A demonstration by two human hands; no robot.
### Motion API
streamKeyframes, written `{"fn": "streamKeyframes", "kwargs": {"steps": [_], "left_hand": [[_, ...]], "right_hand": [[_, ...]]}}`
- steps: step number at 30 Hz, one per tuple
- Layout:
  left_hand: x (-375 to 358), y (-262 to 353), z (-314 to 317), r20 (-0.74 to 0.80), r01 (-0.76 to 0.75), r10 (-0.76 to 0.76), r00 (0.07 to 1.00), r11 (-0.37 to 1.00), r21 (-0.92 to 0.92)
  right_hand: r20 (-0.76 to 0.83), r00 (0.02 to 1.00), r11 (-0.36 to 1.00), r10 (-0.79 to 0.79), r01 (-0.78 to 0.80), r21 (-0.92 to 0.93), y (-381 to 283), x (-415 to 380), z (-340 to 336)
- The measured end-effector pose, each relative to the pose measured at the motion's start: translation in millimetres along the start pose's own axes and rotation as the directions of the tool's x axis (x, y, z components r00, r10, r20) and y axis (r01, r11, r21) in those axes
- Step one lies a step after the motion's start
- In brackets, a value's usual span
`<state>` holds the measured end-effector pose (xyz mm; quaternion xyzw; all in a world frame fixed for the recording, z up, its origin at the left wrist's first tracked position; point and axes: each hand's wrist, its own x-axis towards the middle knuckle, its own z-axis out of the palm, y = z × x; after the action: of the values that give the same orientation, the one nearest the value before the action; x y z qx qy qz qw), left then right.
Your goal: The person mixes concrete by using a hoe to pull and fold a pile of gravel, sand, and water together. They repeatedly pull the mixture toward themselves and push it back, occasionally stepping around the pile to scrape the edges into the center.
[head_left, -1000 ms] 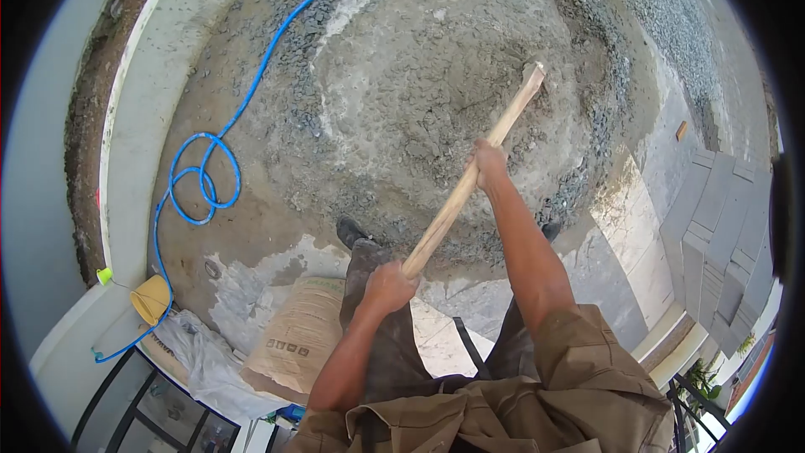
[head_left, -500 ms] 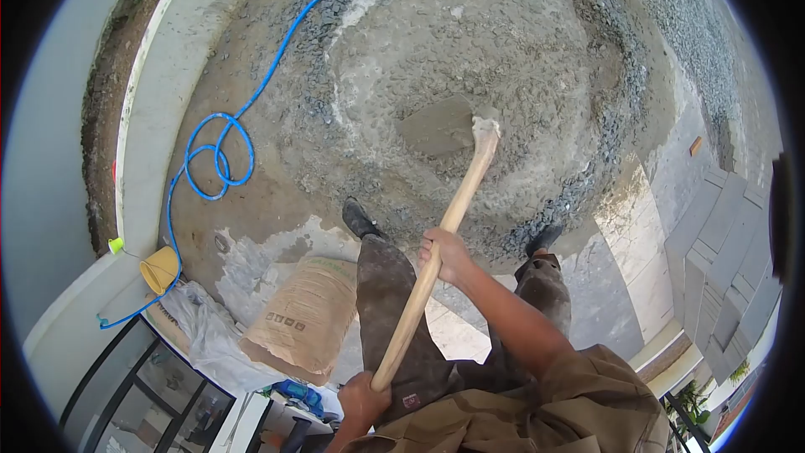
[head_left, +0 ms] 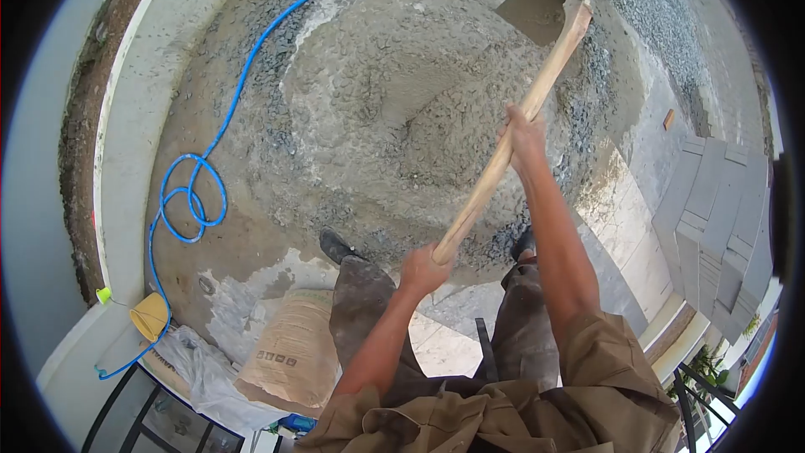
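Observation:
A long wooden handle (head_left: 482, 189) runs diagonally up to the right, ending in a flat, cement-coated hoe blade (head_left: 537, 10). My left hand (head_left: 425, 271) is wrapped round the handle's lower end, above my trouser leg. Higher up, my right hand (head_left: 526, 141) grips the handle near its middle. The blade is over the upper right part of a wet grey concrete mix (head_left: 352, 101) on the ground; whether it touches the mix cannot be made out.
A blue hose (head_left: 237, 101) loops at the left. Near my feet are a paper cement bag (head_left: 293, 352), a yellow bucket (head_left: 149, 316) and clear plastic sheeting (head_left: 197, 369). Gravel (head_left: 662, 21) lies at the upper right, above stacked grey tiles (head_left: 717, 193).
Both hands and the hoe have moved up and to the right, with the blade now away from the middle of the mix. The view has shifted slightly.

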<state>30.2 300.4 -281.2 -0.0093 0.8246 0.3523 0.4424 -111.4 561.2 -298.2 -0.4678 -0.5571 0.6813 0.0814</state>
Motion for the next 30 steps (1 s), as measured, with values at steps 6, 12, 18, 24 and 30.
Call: {"fn": "streamKeyframes", "kwargs": {"steps": [6,12,18,24,30], "left_hand": [[49,47,-27,0.122,-0.133,0.124,0.985,0.989,0.069],[-88,-75,-83,0.087,0.075,-0.109,0.99,0.942,0.328],[-208,-165,-120,-0.089,0.066,-0.037,0.995,0.936,0.345],[-136,-89,-55,-0.055,-0.069,0.087,0.995,0.96,0.273],[61,103,46,0.1,-0.15,0.146,0.984,0.988,0.028]], "right_hand": [[-0.221,0.953,0.96,0.207,-0.241,-0.141,47,113,-49],[-0.085,0.858,0.86,0.506,-0.495,0.126,153,-78,15],[0.196,0.687,0.607,0.7,-0.716,0.345,155,-234,46],[0.053,0.909,0.849,0.414,-0.406,0.339,54,-160,-20],[-0.125,0.992,0.997,-0.004,-0.005,-0.073,-15,124,-112]]}}
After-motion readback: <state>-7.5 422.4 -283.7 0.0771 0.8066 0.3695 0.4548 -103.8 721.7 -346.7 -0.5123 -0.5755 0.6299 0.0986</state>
